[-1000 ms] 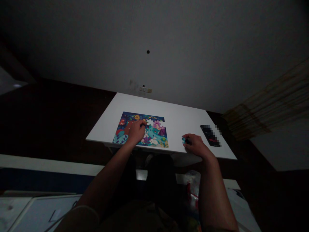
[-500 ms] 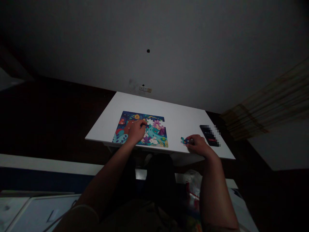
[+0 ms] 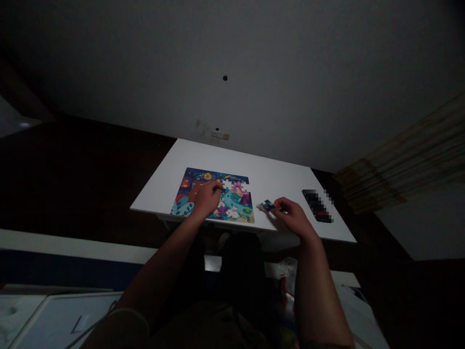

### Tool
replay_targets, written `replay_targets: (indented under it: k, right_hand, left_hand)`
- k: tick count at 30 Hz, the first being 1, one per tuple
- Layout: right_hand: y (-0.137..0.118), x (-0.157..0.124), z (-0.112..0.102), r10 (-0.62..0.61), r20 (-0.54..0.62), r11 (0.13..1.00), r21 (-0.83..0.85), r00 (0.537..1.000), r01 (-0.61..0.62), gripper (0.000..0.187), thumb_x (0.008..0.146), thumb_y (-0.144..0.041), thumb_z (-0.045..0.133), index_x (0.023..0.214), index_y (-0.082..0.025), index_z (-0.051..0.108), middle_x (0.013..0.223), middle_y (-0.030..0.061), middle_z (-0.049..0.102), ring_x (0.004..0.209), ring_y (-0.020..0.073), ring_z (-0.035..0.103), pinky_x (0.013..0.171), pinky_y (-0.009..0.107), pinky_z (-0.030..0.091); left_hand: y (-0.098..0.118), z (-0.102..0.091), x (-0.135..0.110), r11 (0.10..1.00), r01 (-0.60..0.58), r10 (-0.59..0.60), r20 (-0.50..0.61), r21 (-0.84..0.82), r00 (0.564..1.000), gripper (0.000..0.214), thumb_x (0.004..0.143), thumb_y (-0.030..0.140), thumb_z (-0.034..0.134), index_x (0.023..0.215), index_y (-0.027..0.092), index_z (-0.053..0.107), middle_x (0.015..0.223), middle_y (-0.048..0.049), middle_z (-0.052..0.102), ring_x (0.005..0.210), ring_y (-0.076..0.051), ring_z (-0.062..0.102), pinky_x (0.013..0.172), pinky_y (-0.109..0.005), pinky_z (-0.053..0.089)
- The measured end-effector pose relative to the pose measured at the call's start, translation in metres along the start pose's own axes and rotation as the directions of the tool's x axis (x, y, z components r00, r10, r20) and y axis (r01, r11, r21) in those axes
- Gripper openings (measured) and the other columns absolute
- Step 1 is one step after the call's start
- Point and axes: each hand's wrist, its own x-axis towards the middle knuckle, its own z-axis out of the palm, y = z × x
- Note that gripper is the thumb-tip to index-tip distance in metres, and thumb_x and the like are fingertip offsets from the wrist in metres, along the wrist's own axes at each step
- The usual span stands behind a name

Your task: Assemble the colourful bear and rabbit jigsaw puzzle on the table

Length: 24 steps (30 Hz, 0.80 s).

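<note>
A colourful animal jigsaw puzzle (image 3: 238, 206) lies on the white table, with white gaps near its upper right part. My left hand (image 3: 208, 198) rests on top of it, fingers stretched over the picture and their tips beside a gap; nothing shows in them. Between the thumb and fingers of my right hand (image 3: 291, 214) is a dark blue and teal puzzle piece (image 3: 267, 205), tilted a little above the table to the right of the puzzle. Whether it is one piece or a few joined together I cannot tell.
A dark phone-like object (image 3: 315, 203), partly pixelated, lies near the right end of the white table (image 3: 214, 154). Behind stands a grey wall (image 3: 276, 97) with a socket (image 3: 220, 135). My legs are below the near edge, beside a clear plastic bag (image 3: 288, 271).
My right hand has moved left, carrying the puzzle piece closer to the puzzle and tilting it. My left hand stays at the same spot on the puzzle.
</note>
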Motion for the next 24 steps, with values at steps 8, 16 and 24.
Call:
replay_targets:
  k: [8, 16, 24]
  right_hand:
    - [-0.023, 0.030, 0.033, -0.029, 0.064, 0.990, 0.137, 0.997, 0.020, 0.029, 0.091, -0.059, 0.084, 0.100, -0.033, 0.076, 0.096, 0.0067, 0.084, 0.092, 0.0352, 0.083, 0.086, 0.051, 0.070]
    - [-0.035, 0.058, 0.062, -0.140, 0.078, 0.987, 0.094, 0.987, 0.132, 0.024, 0.100, -0.052, 0.075, 0.114, -0.033, 0.079, 0.109, 0.0094, 0.088, 0.101, 0.0364, 0.084, 0.097, 0.056, 0.071]
    - [-0.038, 0.093, 0.092, -0.100, 0.062, 0.992, 0.080, 0.993, 0.095, 0.027, 0.096, -0.047, 0.081, 0.116, -0.029, 0.079, 0.105, 0.0087, 0.088, 0.089, 0.0327, 0.086, 0.082, 0.047, 0.071]
  left_hand:
    - [-0.003, 0.000, -0.001, 1.000, -0.016, 0.016, 0.024, 0.001, 1.000, 0.027, 0.100, 0.010, 0.066, 0.106, 0.026, 0.088, 0.122, -0.0076, 0.092, 0.125, -0.032, 0.084, 0.119, -0.048, 0.065]
    - [-0.006, 0.001, -0.002, 1.000, -0.026, 0.026, 0.036, 0.013, 0.999, 0.029, 0.101, 0.010, 0.066, 0.108, 0.026, 0.088, 0.123, -0.0074, 0.092, 0.127, -0.032, 0.084, 0.118, -0.048, 0.065]
    - [-0.006, 0.002, -0.001, 0.999, -0.034, 0.033, 0.049, 0.015, 0.998, 0.027, 0.101, 0.011, 0.067, 0.106, 0.027, 0.088, 0.122, -0.0058, 0.092, 0.126, -0.030, 0.083, 0.119, -0.047, 0.064]
